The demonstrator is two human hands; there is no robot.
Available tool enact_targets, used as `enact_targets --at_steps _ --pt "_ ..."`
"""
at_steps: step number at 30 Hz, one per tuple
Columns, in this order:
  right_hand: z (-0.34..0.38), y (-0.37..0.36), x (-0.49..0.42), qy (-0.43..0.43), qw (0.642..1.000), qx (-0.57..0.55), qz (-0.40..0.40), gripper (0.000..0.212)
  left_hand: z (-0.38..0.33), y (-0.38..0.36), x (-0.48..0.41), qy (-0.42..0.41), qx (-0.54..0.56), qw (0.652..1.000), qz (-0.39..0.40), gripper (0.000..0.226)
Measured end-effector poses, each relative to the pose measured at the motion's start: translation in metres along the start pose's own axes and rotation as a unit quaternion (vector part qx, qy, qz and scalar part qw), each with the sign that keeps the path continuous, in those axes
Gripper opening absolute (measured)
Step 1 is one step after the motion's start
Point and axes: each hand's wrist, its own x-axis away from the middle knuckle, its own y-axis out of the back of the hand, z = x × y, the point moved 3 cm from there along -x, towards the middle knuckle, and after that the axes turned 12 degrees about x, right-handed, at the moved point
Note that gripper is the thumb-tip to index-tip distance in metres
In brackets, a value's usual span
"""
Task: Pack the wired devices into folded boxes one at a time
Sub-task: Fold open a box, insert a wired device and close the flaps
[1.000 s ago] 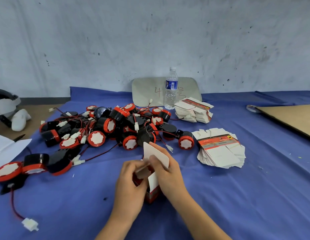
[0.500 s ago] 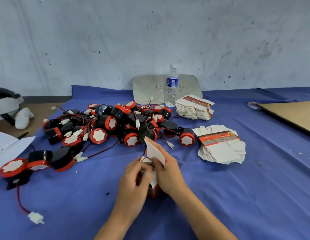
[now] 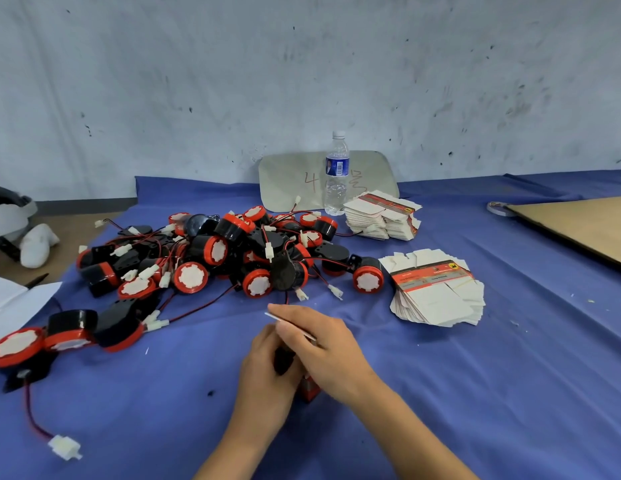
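A small red and white box stands upright on the blue cloth in front of me, mostly hidden by my hands. My left hand grips its left side. My right hand lies over the top, fingers fairly straight, pressing the white lid flap down. A dark opening shows between the hands. Behind lies a pile of black and red wired devices with white connectors. Two stacks of flat box blanks sit to the right, a near stack and a far stack.
A water bottle stands at the back against a grey board. More devices lie at the left with a loose connector. A brown cardboard sheet lies at the right. White papers sit at the far left.
The white flap stood upright a second ago; my right hand has folded it down over the box top. My left hand stayed on the box's side.
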Motion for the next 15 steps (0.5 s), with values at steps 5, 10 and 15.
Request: enact_targets --at_steps 5,10,15 --pt "0.003 0.001 0.002 -0.01 1.0 0.022 -0.007 0.036 0.006 -0.001 -0.001 0.031 0.031 0.999 -0.011 0.032" --pt "-0.002 0.001 0.002 -0.013 0.997 0.076 -0.024 0.047 0.005 -0.002 0.0 0.03 0.112 0.993 -0.035 0.047" --pt "-0.011 0.007 0.0 -0.023 1.0 -0.005 -0.004 0.037 0.011 -0.002 -0.005 0.058 0.121 0.99 -0.032 0.078"
